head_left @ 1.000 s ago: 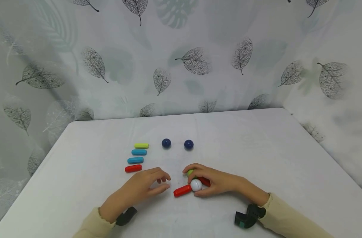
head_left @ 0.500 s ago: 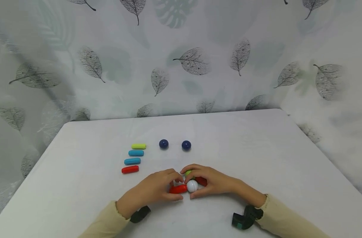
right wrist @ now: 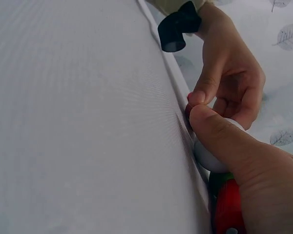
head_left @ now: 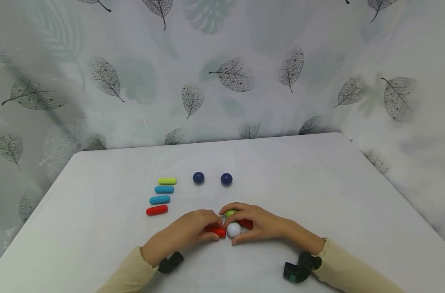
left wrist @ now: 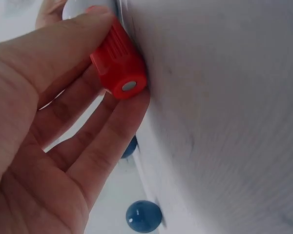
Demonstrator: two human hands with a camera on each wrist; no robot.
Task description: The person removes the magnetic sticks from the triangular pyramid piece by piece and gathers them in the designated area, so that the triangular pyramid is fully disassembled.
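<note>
evidently joining step: left hand (head_left: 193,232) pinches red metal-tipped rod (left wrist: 119,61), lower centre of head frame, end at white ball (head_left: 234,230), contact unconfirmed. right hand (head_left: 258,221) curled round white ball, green ball (head_left: 230,213). next move likely calls for steady ball, aligned rod.

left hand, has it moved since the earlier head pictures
Yes: against the yellow-green stick in the head view, the left hand has moved right, toward the white ball.

Glossy, ribbed plastic red rod (left wrist: 118,66) and smooth white ball (head_left: 234,230).
</note>
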